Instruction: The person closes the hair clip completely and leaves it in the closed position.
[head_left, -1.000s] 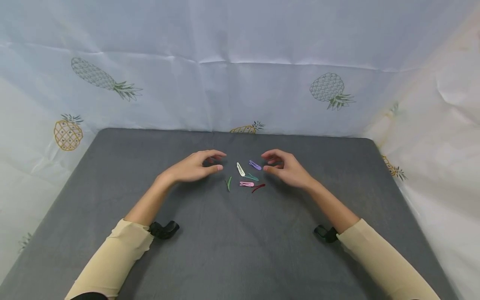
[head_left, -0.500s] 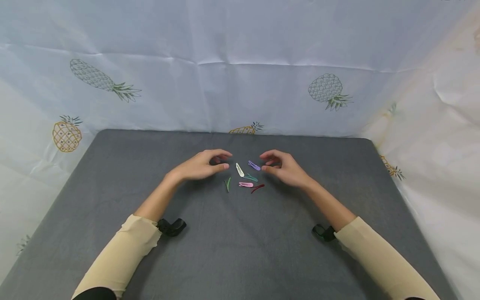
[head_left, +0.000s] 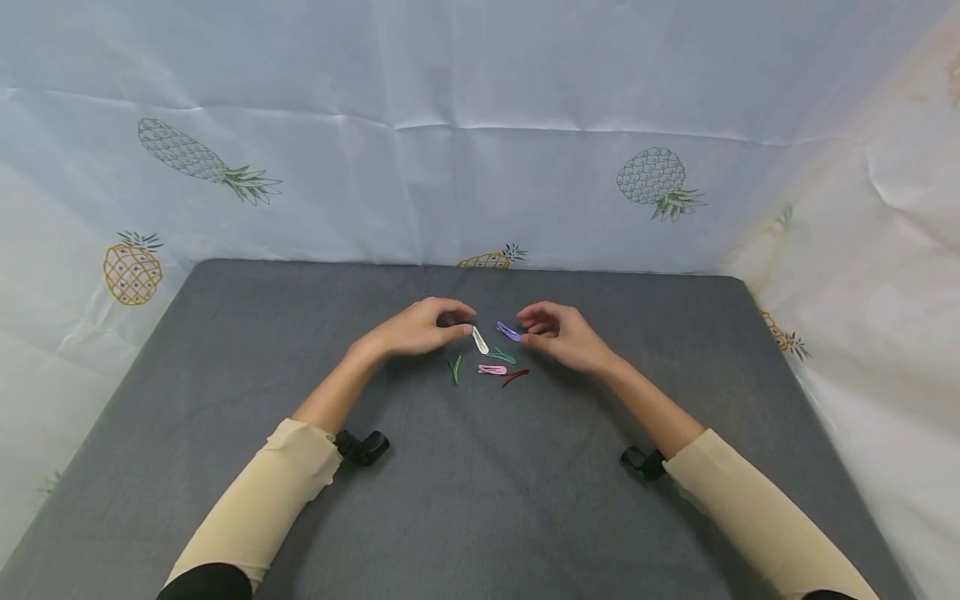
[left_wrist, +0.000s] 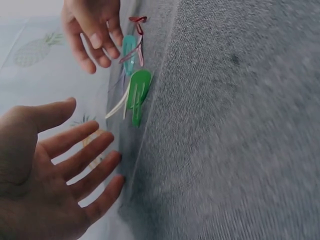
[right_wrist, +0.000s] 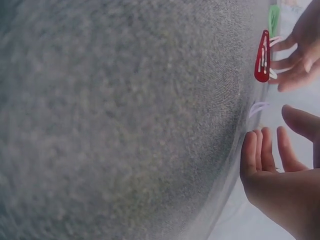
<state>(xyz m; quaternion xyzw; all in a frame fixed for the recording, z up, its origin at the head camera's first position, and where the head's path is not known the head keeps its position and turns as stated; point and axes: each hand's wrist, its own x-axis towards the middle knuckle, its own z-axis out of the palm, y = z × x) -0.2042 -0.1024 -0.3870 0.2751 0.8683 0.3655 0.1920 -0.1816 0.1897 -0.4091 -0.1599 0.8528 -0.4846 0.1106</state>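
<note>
Several snap hair clips lie in a loose cluster on the grey table. My left hand (head_left: 420,329) hovers at the left, its thumb tip right at the upper end of the white hair clip (head_left: 481,342); in the left wrist view its fingers are spread and hold nothing. My right hand (head_left: 566,337) is bent loosely at the right, thumb tip at the lower end of the purple hair clip (head_left: 507,331). Between and below lie the teal hair clip (head_left: 502,357), the pink one, a pink hair clip (head_left: 492,370), a dark red hair clip (head_left: 515,377) and a green hair clip (head_left: 456,369).
The grey cloth-covered table (head_left: 480,500) ends at a pale curtain (head_left: 450,192) printed with pineapples, which also hangs at both sides. Black wrist straps (head_left: 363,448) stick out below each sleeve.
My left hand has moved right, from left of the clips up to the white hair clip. The right hand has shifted only slightly left, to the purple hair clip. The clips lie as before.
</note>
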